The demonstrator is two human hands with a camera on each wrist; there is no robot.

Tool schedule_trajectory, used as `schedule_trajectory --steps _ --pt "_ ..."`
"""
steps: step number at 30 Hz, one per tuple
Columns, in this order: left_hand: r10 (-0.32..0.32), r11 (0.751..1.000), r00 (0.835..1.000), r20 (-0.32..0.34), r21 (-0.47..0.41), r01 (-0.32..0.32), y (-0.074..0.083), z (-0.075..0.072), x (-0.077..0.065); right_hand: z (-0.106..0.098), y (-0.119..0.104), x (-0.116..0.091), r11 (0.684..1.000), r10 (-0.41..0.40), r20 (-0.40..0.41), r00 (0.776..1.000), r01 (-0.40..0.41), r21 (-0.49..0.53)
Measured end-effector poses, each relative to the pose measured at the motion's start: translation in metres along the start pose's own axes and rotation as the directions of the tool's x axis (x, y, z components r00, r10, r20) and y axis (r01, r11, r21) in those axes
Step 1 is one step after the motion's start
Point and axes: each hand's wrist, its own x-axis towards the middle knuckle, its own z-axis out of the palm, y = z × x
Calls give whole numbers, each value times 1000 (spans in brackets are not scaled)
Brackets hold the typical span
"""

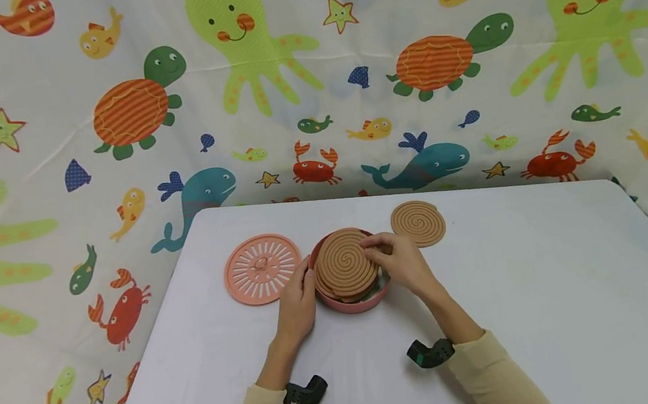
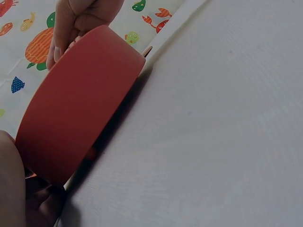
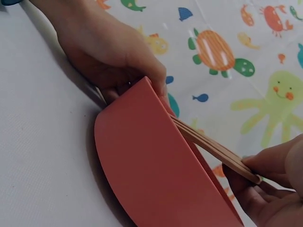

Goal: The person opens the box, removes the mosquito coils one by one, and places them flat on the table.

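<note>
A round coral-red tin [image 1: 355, 307] sits on the table with a stack of tan mosquito coils [image 1: 344, 262] in its mouth. My left hand [image 1: 298, 303] grips the tin's left side, thumb up at the rim. At the opposite side, my right hand [image 1: 402, 261] pinches the edge of the coils between thumb and fingers. The right wrist view shows the pinched coils [image 3: 215, 149] as several thin layers, tilted and raised above the rim on my right hand's side. The tin's outer wall [image 2: 83, 101] fills much of the left wrist view.
A slotted pink lid [image 1: 234, 261] with a small raised middle lies left of the tin. One loose mosquito coil [image 1: 418, 223] lies flat behind my right hand. The white table [image 1: 549, 280] ends at a sea-animal curtain [image 1: 293, 81] behind.
</note>
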Motion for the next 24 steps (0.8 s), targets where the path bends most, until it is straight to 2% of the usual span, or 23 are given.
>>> schedule_trajectory --steps 7,17,24 --pt "-15 1000 1000 6 9 15 -1 0 1 -4 -1 0 1000 3 -14 1000 -3 3" --pt "-3 1000 1000 3 4 3 1 -1 1 -9 -2 1 1000 19 -27 999 -19 6" --pt "-14 1000 1000 10 11 14 1 -1 2 -12 -2 2 1000 0 -37 999 1 18"
